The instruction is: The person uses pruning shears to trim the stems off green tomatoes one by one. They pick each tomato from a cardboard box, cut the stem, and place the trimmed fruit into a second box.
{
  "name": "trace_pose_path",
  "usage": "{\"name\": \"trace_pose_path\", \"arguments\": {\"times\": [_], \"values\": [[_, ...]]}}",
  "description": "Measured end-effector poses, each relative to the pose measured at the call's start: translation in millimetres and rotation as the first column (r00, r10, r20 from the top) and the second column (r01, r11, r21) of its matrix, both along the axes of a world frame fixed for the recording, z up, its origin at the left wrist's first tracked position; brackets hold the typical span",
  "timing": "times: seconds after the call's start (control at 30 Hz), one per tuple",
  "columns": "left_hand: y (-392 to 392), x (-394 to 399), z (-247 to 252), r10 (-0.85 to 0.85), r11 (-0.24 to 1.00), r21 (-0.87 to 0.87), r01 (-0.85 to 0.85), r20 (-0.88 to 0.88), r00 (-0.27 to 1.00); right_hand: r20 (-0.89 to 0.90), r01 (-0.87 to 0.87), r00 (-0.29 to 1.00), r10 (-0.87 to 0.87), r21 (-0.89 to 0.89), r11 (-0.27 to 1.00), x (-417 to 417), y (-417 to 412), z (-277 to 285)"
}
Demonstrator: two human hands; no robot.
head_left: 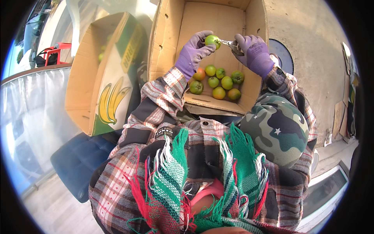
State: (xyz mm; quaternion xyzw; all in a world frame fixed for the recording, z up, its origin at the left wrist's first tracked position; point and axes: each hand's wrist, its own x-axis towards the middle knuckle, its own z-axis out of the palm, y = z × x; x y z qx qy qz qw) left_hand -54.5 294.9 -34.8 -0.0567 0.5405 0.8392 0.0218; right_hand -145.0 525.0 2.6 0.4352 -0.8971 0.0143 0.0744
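Both my hands wear purple work gloves above an open cardboard box (210, 23). Between the thumb and fingers of my left hand (194, 52) is a green tomato (212, 41), its stem end turned to the right. My right hand (252, 51) grips a pair of small metal snips (230, 44), whose tips meet the tomato at its stem. Whether the blades are closed cannot be made out. Below my hands, several green and orange-tinged tomatoes (226, 82) lie together at the near end of the box floor.
To the left stands a tilted cardboard box (84, 73) with a banana print and some blurred green fruit inside. A dark blue cushioned seat (81, 163) is at lower left. Beyond the box's right side lies a dark round object (282, 55) on the concrete floor (306, 44).
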Motion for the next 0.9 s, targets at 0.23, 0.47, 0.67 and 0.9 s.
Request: {"name": "trace_pose_path", "arguments": {"times": [0.23, 0.47, 0.67, 0.9], "values": [[3.5, -0.4, 4.2, 0.04, 0.998, -0.042, -0.039, 0.026, 0.999, 0.016, 0.012, 1.0, -0.013, 0.065, 0.998, 1.6, -4.0, 5.7], [2.7, -2.9, 1.9, 0.086, 0.985, -0.149, -0.086, -0.006, 0.996, 0.101, 0.075, 0.99, -0.097, 0.204, 0.976, -0.7, -7.6, 7.2], [7.7, 0.8, 9.3, 0.103, 0.954, -0.279, -0.113, -0.05, 0.993, 0.064, 0.051, 0.996, -0.065, 0.2, 0.979, -0.5, -5.9, 6.0], [2.8, 0.2, -2.8, 0.106, 0.984, -0.137, -0.114, -0.064, 0.992, 0.153, 0.03, 0.987, -0.043, 0.085, 0.996, -3.8, -3.6, 3.2]]}}
